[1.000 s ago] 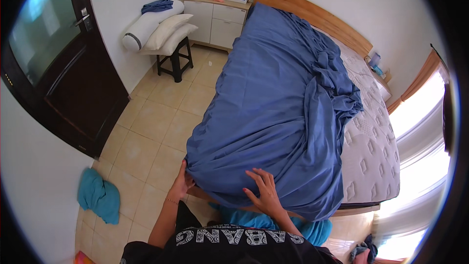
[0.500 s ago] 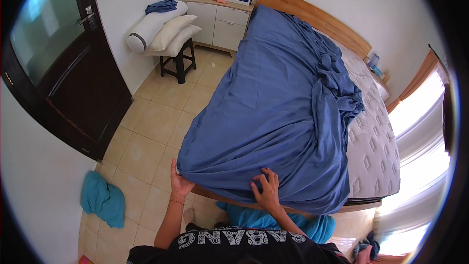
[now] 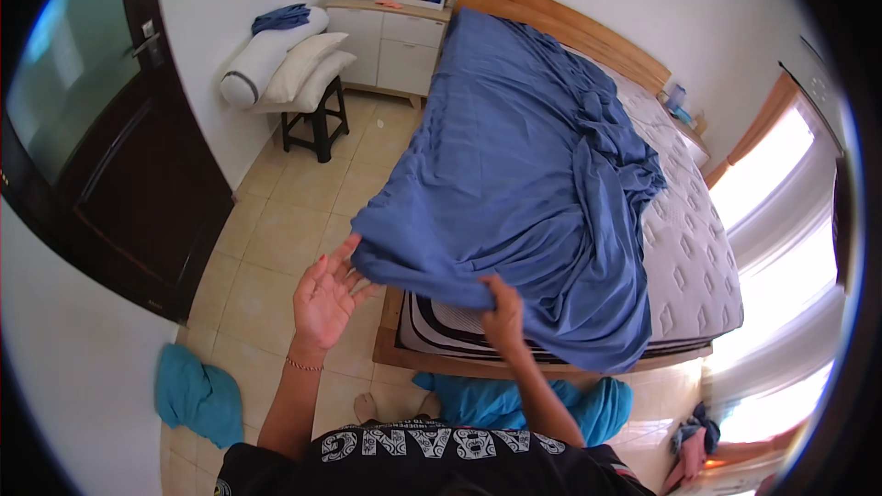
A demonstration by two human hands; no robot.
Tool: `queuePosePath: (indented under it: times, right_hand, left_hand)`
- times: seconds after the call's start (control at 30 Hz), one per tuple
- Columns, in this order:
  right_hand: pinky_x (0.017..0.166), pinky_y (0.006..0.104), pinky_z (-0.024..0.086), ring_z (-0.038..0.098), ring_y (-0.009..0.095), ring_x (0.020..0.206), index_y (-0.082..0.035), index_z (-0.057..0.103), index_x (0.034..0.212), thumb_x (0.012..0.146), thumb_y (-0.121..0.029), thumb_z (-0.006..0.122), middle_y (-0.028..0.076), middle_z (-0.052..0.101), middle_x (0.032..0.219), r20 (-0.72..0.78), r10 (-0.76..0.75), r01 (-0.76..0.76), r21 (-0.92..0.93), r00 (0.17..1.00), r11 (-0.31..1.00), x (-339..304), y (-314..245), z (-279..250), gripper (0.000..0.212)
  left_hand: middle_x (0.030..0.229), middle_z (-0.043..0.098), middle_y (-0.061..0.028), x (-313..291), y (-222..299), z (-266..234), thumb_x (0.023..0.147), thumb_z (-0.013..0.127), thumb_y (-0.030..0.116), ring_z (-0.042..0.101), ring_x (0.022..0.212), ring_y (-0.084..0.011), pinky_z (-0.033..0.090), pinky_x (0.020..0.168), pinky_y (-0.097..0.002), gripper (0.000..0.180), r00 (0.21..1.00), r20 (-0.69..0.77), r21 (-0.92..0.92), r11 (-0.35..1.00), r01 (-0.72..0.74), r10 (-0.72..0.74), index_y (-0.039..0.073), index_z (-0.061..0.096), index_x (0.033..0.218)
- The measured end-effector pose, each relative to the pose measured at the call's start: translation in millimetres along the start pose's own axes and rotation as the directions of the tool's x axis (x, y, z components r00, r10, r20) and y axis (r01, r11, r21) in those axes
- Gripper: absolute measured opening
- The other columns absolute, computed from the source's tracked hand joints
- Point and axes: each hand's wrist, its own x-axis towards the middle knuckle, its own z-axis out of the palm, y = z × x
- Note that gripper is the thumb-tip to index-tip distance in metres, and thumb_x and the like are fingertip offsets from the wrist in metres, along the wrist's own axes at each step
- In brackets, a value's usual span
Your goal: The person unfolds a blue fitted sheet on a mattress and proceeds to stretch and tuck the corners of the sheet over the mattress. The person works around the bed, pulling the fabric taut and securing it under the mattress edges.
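Observation:
A blue fitted sheet (image 3: 487,156) covers the left and middle of the mattress (image 3: 694,248), bunched in folds toward the right. Its near left corner is lifted off the mattress, baring the dark-banded side at the foot end. My right hand (image 3: 503,314) is closed on the sheet's near edge and pulls it up. By the raised corner, my left hand (image 3: 331,298) is open, palm up, with its fingers spread and the tips close to the cloth; whether they touch it is hard to tell.
A wooden bed frame (image 3: 390,349) edges the mattress. Teal cloth bundles lie on the floor, one at left (image 3: 197,395) and one at the bed's foot (image 3: 524,401). Pillows and a bolster (image 3: 262,64) rest on a black stool (image 3: 322,129). A dark door (image 3: 147,193) stands left.
The sheet's near left corner has come up off the mattress, uncovering its side. My right hand has closed on the edge; my left hand has moved up and opened wider.

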Motion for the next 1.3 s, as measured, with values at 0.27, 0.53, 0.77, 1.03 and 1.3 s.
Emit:
queuePosePath:
  times: [0.27,0.53,0.77,1.03,1.3]
  right_hand:
    - [0.067,0.0296,0.045,0.061,0.026,0.070,0.000,0.060,0.098,0.070,0.010,0.048,0.017,0.060,0.076,-0.409,-0.018,0.035,0.033,0.912,0.999,94.3,-57.6,-119.2,0.033]
    - [0.076,0.0267,0.043,0.056,0.018,0.083,0.004,0.063,0.100,0.074,0.008,0.051,0.009,0.058,0.087,-0.557,-0.119,0.053,-0.133,0.822,0.990,96.9,-48.7,-193.0,0.029]
    - [0.082,0.0254,0.045,0.061,0.015,0.087,0.002,0.065,0.104,0.075,0.008,0.051,0.009,0.065,0.088,-0.538,0.057,-0.004,0.099,0.841,0.995,75.4,-54.1,-208.0,0.033]
    - [0.090,0.0411,0.051,0.065,0.034,0.102,-0.011,0.057,0.129,0.073,0.000,0.055,0.017,0.066,0.113,0.473,-0.003,0.008,-0.009,0.881,1.000,-22.9,-74.0,-116.8,0.058]
    - [0.087,0.0438,0.047,0.060,0.035,0.100,-0.013,0.050,0.135,0.089,-0.035,0.062,0.015,0.059,0.111,0.798,0.057,0.088,-0.136,0.600,0.987,-96.1,-41.3,-22.5,0.053]
  left_hand:
    - [0.140,0.045,-0.0098,75.4,32.0,104.5,0.095,0.045,0.035,0.047,0.123,-0.0224,0.032,0.110,-0.0409,0.061,0.931,0.355,0.086,0.988,-0.129,0.090,0.004,0.033,0.146]
    - [0.152,0.033,-0.0035,114.7,23.6,170.4,0.093,0.046,0.030,0.027,0.140,-0.0201,0.018,0.112,-0.0387,0.061,0.861,0.499,0.321,0.902,-0.287,0.096,0.015,0.030,0.151]
    - [0.144,0.039,-0.0039,122.1,-20.1,173.7,0.094,0.049,0.027,0.032,0.136,-0.0210,0.022,0.112,-0.0450,0.058,0.894,0.447,0.179,0.977,-0.116,0.024,0.015,0.034,0.148]
    - [0.128,0.055,-0.0060,46.8,-43.6,47.7,0.093,0.058,0.044,0.051,0.121,-0.0224,0.040,0.104,-0.0403,0.053,0.990,0.006,-0.003,0.990,0.144,-0.144,0.009,0.050,0.132]
    - [0.130,0.055,-0.0138,5.5,-107.0,-77.8,0.083,0.073,0.034,0.053,0.118,-0.0224,0.045,0.099,-0.0378,0.063,0.801,-0.367,0.303,0.753,0.584,-0.473,-0.002,0.048,0.129]
